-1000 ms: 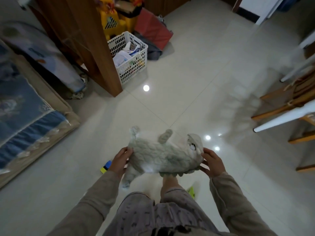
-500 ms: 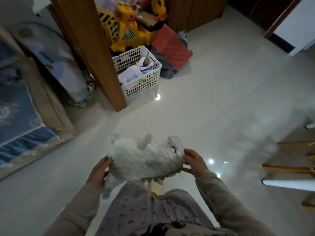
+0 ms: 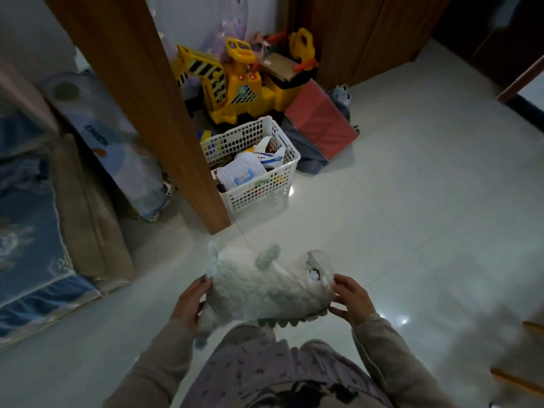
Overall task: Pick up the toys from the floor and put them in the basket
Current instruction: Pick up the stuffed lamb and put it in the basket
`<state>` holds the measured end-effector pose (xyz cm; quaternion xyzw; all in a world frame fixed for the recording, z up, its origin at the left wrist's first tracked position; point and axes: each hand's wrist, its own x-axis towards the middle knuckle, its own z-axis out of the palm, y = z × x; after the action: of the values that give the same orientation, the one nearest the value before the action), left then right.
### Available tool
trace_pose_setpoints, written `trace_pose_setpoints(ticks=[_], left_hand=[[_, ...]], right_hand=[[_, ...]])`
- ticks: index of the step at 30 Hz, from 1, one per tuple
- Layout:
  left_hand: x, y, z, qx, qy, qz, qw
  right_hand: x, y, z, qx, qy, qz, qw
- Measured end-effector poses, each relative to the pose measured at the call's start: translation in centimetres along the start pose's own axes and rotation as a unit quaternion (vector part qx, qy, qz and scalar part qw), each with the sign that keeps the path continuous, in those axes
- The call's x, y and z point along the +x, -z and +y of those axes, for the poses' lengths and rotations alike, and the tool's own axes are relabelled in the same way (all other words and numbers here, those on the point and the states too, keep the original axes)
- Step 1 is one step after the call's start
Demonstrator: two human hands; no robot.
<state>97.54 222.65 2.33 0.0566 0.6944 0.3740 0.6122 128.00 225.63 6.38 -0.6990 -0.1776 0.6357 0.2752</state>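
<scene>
Near centre, above the tiled floor (image 3: pixel 412 201): white plush toy (image 3: pixel 265 285) held off the ground, lying sideways between both hands. Left hand (image 3: pixel 188 301) curled against its tail end, fingers wrapped on the fur. Right hand (image 3: pixel 351 300) on the head end, fingers partly spread, tips touching the plush. White basket (image 3: pixel 287 175) sits farther off, beside the wooden post (image 3: pixel 164 128), already holding a clear box and other items. Yellow ride-on digger (image 3: pixel 235 83) behind the basket.
</scene>
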Motion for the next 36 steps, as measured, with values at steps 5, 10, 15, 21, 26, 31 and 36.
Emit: trace_pose_setpoints(ticks=[5,10,15,21,26,31,36], left_hand=[[4.5,-5.1,8.6,0.007,-0.005,-0.025,1.0],[7.3,-9.3,16.1,0.023,-0.014,-0.064,0.998],[10.1,-12.2,20.9,0.01,-0.014,-0.067,0.998],[14.1,-14.7,23.6,-0.046,0.004,-0.003,0.999],[16.2,-17.5,25.1,-0.083,0.04,0.05,0.995],[18.5,-19.3,26.4,-0.092,0.083,0.064,0.99],[21.1,-20.3,27.6,-0.124,0.116,0.087,0.982]], right_hand=[[4.7,-1.1,-8.1,0.018,0.019,0.015,1.0],[9.1,-2.1,-15.4,0.034,0.034,0.033,0.998],[13.9,-3.1,-21.4,0.022,0.037,0.024,0.999],[21.0,-5.9,-28.0,-0.023,0.016,-0.019,0.999],[26.5,-7.7,-34.2,-0.116,0.0,-0.065,0.991],[30.7,-9.7,-39.3,-0.193,-0.009,-0.099,0.976],[34.5,-12.1,-42.0,-0.263,-0.015,-0.119,0.957]])
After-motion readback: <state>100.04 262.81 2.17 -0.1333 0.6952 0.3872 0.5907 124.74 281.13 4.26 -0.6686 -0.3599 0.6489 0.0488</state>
